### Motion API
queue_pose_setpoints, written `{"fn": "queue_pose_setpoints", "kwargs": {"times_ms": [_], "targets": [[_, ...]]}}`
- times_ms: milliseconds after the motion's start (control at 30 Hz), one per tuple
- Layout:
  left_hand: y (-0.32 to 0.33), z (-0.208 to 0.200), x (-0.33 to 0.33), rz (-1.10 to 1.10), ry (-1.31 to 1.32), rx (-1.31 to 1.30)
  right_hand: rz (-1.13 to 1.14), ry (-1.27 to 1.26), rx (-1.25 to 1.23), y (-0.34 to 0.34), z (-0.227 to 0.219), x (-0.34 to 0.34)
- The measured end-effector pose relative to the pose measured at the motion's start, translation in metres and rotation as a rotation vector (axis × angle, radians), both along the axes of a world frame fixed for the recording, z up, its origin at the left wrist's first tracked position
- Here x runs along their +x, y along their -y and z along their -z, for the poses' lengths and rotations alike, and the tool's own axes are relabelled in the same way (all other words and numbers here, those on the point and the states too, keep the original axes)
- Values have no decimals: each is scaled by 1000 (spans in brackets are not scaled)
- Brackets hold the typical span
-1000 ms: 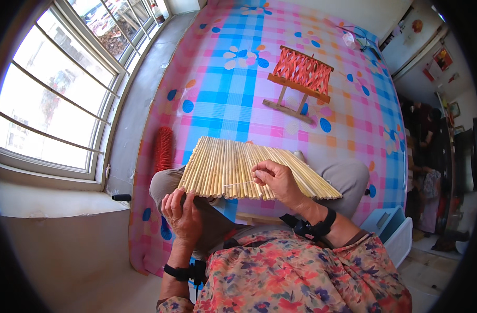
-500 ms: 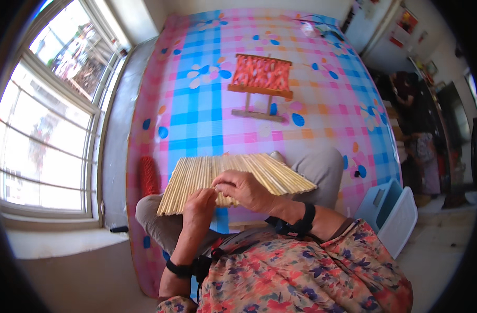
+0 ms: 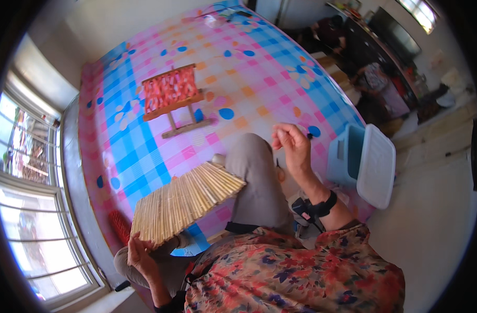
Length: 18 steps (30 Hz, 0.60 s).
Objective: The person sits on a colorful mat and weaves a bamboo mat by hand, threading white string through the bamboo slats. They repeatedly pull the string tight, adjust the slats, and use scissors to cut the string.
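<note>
A mat of pale straight stalks (image 3: 183,201) laid side by side slants across my lap, its right end against my knee. My left hand (image 3: 140,254) is at the mat's lower left corner, fingers curled in a pinch at the edge of the stalks. Whether a thread runs between its fingers is too small to see. Well away from the mat, my right hand (image 3: 293,146) is raised beyond my right knee. Its thumb and fingers are pressed together, and anything pinched in them cannot be made out.
A folding stool with a red woven seat (image 3: 171,93) stands on the checked sheet (image 3: 243,109). To my right are a light-blue plastic bin (image 3: 344,156) and its white lid (image 3: 377,167). A red textured roll (image 3: 119,227) lies left. Two people (image 3: 377,78) sit at far right.
My right hand has left the mat and swung up to the right, away from my left hand. My left hand has shifted to the mat's lower left corner. The whole view has turned right.
</note>
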<state>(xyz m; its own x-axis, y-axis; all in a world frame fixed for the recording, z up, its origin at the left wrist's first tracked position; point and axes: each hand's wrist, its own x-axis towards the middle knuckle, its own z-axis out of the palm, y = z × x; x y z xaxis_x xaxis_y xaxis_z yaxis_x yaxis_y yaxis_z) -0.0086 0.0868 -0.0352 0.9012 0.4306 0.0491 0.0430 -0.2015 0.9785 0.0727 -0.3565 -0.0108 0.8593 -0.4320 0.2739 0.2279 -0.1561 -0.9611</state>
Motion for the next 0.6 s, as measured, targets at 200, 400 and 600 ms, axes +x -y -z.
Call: {"fn": "queue_pose_setpoints", "kwargs": {"times_ms": [200,400,600], "targets": [[-18,3,13,30,6,87,124,-619,106,91,157,-50],[-21,-10,14,-29,-119,55,115,-808,-377,76,310,-105],[-9,-21,5,-100,-100,98,272,-884,-375,70,347,-79]]}}
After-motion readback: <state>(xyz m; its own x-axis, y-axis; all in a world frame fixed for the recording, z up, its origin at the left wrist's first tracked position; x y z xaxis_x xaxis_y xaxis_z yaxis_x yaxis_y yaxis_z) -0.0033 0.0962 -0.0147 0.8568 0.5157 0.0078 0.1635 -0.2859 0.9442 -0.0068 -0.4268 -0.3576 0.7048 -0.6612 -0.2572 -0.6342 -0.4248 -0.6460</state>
